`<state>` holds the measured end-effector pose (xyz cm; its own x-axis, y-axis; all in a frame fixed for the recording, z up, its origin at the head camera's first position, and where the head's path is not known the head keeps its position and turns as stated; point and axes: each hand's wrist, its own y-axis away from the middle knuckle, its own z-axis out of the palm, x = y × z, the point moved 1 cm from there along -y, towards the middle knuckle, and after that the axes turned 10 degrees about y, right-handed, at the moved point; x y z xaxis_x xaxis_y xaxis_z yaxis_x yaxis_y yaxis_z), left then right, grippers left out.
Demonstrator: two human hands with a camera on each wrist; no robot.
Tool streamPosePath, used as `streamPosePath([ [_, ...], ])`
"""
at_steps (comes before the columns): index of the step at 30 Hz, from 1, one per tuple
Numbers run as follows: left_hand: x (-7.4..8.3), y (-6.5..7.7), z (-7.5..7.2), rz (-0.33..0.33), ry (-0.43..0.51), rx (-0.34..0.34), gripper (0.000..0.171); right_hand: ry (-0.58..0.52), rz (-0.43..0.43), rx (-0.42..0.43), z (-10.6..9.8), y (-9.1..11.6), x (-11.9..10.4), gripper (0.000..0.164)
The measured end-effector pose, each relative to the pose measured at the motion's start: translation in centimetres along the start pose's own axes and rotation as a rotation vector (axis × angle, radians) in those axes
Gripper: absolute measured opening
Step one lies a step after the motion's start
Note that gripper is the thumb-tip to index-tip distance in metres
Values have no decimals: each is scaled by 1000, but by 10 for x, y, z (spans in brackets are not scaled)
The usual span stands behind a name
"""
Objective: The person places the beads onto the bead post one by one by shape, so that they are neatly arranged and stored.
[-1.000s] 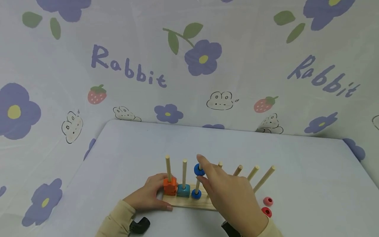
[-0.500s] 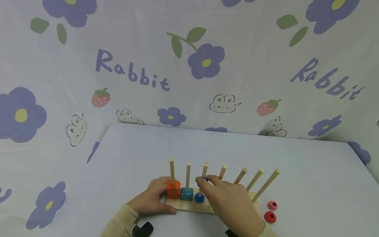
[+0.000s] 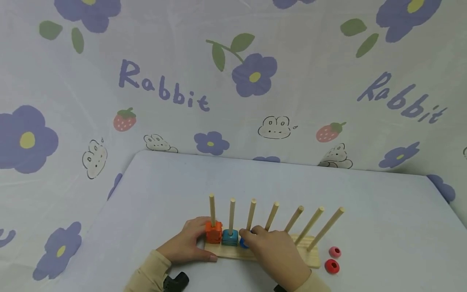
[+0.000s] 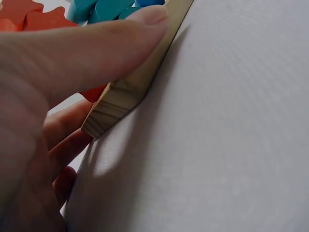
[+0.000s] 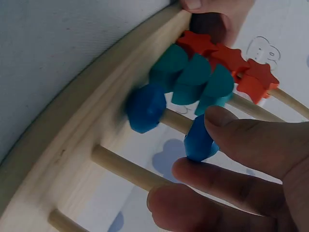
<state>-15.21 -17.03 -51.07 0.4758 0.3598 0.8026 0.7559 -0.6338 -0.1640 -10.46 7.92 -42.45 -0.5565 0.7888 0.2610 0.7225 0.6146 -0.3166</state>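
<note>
A wooden peg board (image 3: 233, 253) with a row of upright pegs sits on the white table. My left hand (image 3: 187, 243) grips its left end, thumb (image 4: 111, 53) along the front edge and fingers behind. Orange-red star blocks (image 5: 263, 79) are stacked on the first peg, teal half-round blocks (image 5: 169, 67) on the second. On the third peg, a blue bead (image 5: 146, 108) lies at the base. My right hand (image 3: 275, 253) pinches another blue bead (image 5: 197, 140) between thumb and finger, threaded on that same peg partway down, with a gap between the two beads.
To the right of the board lie a pink bead (image 3: 335, 252) and a red bead (image 3: 332, 266). Bare pegs (image 3: 313, 225) rise on the board's right side. A black curved object (image 3: 176, 282) shows by my left sleeve. A patterned cloth (image 3: 233, 121) hangs behind the table.
My right hand has brought the blue bead from the top of the third peg down along it. My left hand keeps its grip on the board. The head view has shifted slightly.
</note>
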Motion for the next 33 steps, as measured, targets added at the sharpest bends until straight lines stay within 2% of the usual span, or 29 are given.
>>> streamPosePath([
  [6, -1, 0, 0, 6, 3, 1, 70, 35, -21, -14, 14, 3, -5, 23],
  [17, -4, 0, -1, -37, 1, -14, 67, 41, 3, -17, 14, 3, -9, 25],
  [22, -5, 0, 0, -37, -1, -14, 67, 23, 9, -112, 4, 9, -8, 35],
  [25, -5, 0, 0, -33, 0, -22, 66, -19, 30, -169, -11, 19, -3, 36],
  [27, -4, 0, 0, -27, -5, -23, 65, -48, 53, -139, -22, 28, 5, 27],
  [31, -2, 1, -1, -7, -25, -20, 64, -26, 134, 8, -34, 55, 26, 21],
  [33, -1, 1, -1, -3, -29, -17, 64, -22, 213, -52, -34, 68, 38, 23],
])
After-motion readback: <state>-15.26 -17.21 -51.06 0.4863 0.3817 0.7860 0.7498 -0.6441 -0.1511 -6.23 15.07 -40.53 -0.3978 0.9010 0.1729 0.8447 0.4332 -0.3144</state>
